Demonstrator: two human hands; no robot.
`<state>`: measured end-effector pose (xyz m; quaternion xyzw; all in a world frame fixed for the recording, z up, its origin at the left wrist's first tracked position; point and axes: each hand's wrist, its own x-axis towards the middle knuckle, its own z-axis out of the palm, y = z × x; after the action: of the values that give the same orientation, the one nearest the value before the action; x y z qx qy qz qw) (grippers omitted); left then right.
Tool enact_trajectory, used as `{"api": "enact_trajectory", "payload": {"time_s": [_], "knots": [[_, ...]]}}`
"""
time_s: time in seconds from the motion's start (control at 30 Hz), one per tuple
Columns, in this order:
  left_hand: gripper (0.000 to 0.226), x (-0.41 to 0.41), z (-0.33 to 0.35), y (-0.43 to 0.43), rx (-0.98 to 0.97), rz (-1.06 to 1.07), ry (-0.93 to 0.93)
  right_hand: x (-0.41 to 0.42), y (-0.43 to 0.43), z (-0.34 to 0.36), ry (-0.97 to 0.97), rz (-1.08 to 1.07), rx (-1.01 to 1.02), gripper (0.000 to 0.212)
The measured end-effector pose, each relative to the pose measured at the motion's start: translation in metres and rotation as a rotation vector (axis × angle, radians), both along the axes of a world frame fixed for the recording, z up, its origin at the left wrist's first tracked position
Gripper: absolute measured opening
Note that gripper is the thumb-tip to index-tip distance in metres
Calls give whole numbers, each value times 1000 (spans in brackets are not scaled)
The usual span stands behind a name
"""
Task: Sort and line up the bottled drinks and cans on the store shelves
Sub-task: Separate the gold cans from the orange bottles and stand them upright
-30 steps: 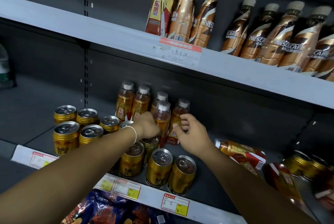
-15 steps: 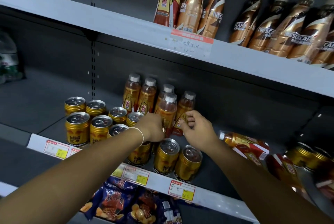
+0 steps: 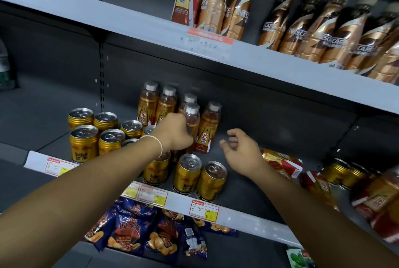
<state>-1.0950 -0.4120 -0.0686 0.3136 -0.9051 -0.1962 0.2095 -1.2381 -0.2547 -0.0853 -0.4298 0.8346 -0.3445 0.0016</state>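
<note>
L hand (image 3: 175, 132) fingers grip bottle (image 3: 192, 119); R hand (image 3: 240, 150) loose, empty; cans (image 3: 187, 173) in front.

Cans (image 3: 83, 145): gold, silver tops. Bottles (image 3: 207, 129): amber, grey caps, red-and-gold labels. Shelf edge (image 3: 269, 56): white; price tags (image 3: 204, 210): red and yellow.

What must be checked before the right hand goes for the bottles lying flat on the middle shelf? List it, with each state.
1. Right hand free: ok, fingers loosely curled, holding nothing.
2. Left hand gripping the front amber bottle: ok.
3. Other amber bottles upright: ok, four stand.
4. Fallen bottles upright: not ok, they lie on their sides.
5. Reach clear of the front cans: ok, they stand left of the right hand.
6. Fallen bottles undamaged: cannot tell.
</note>
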Motion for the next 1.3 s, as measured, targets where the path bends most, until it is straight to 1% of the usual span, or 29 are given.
{"api": "enact_trajectory", "payload": {"time_s": [0.17,0.3,0.43,0.57,0.67,0.77,0.9,1.03,1.13,1.3], "knots": [[14,1,36,30,-130,-26,26,-7,29,11,6,-19,-28,45],[15,-7,50,71,-202,-55,38,-16,60,19,39,-28,-44,45],[21,-23,52,114,-200,-113,41,-24,99,24,75,-37,-28,46],[26,-44,47,159,-177,-176,25,-34,152,22,157,-72,38,48],[19,-59,39,198,-160,-205,6,-40,200,18,213,-85,135,52],[12,-75,31,242,-123,-254,-29,-48,255,8,198,-100,225,57],[17,-97,17,307,-134,-330,-86,-60,335,-3,161,-130,287,60],[18,-123,4,375,-104,-448,-122,-71,419,-13,126,-208,324,65],[26,-143,-1,427,-122,-539,-108,-78,480,-19,124,-290,355,65],[24,-171,-3,510,-126,-673,-94,-83,576,-19,78,-446,382,70]]}}
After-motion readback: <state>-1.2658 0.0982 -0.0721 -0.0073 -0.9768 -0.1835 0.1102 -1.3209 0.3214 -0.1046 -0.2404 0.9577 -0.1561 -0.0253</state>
